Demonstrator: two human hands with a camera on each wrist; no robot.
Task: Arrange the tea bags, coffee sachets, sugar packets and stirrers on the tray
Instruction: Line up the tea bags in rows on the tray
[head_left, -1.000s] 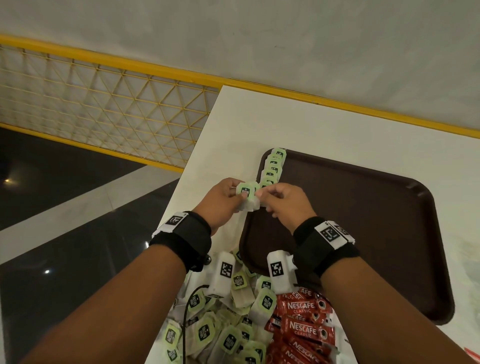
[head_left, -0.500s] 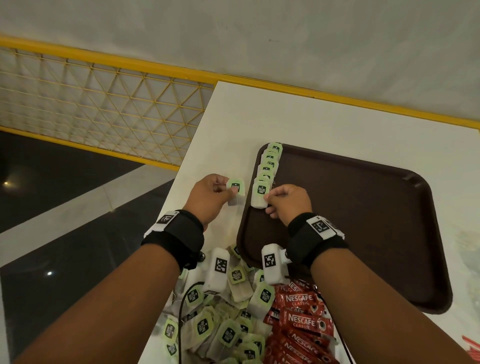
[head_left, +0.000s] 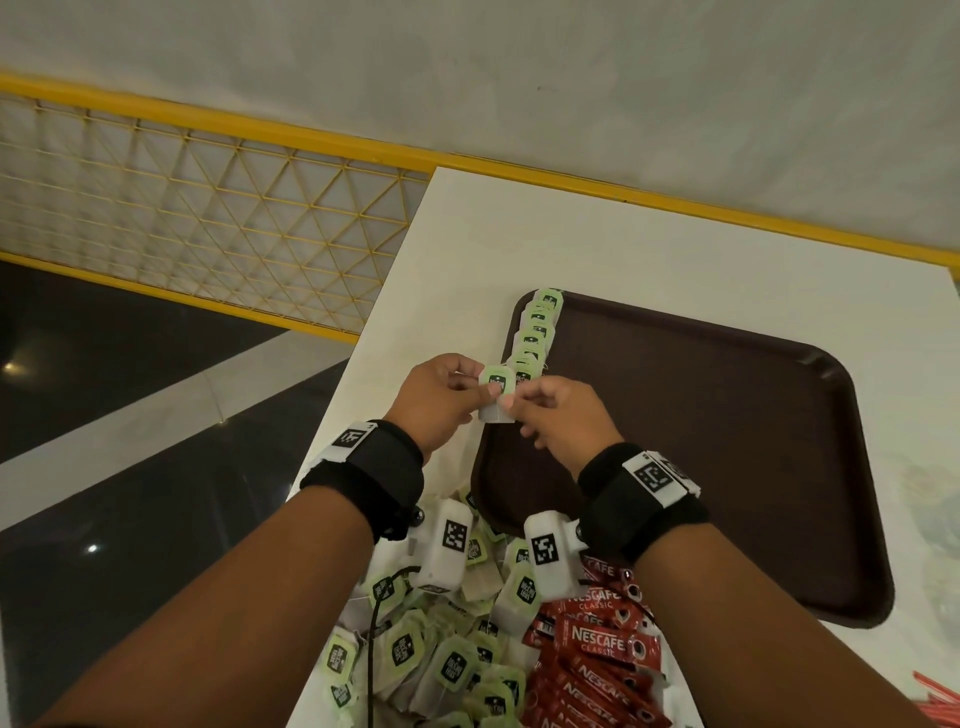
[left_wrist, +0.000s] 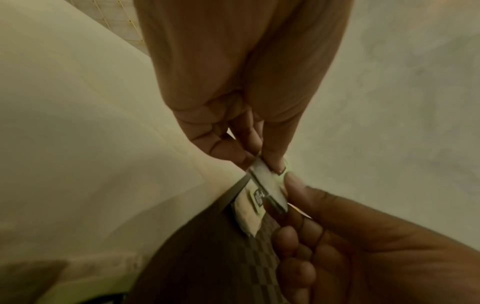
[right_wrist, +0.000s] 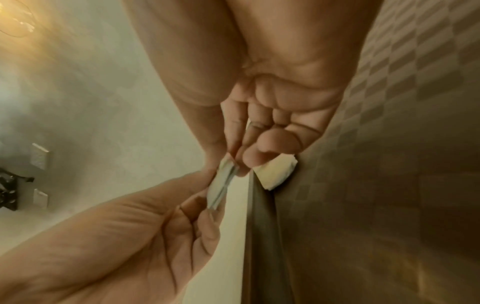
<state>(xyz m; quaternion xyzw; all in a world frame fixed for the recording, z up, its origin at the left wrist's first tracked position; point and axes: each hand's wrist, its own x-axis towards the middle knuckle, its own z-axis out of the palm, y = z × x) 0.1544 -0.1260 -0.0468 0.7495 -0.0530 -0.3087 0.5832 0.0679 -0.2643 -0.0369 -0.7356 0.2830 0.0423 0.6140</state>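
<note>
A white tea bag with a green tag (head_left: 496, 392) is held just above the left rim of the brown tray (head_left: 727, 441). My left hand (head_left: 480, 395) pinches it from the left and my right hand (head_left: 511, 405) pinches it from the right. The left wrist view shows the tea bag (left_wrist: 267, 181) edge-on between thumb and fingers; the right wrist view shows the tea bag (right_wrist: 223, 185) the same way. A row of tea bags (head_left: 535, 332) lies overlapped along the tray's left edge, its nearest one just beyond my fingers.
A loose pile of tea bags (head_left: 441, 660) lies on the white table (head_left: 467, 249) under my wrists. Red Nescafe sachets (head_left: 597, 649) lie beside it. Red stirrers (head_left: 940, 712) show at the bottom right corner. The table's left edge drops to a dark floor.
Half a second ago my right hand laid a tea bag at the near end of the row while my left held another apart. Now both hands meet on the left hand's tea bag.
</note>
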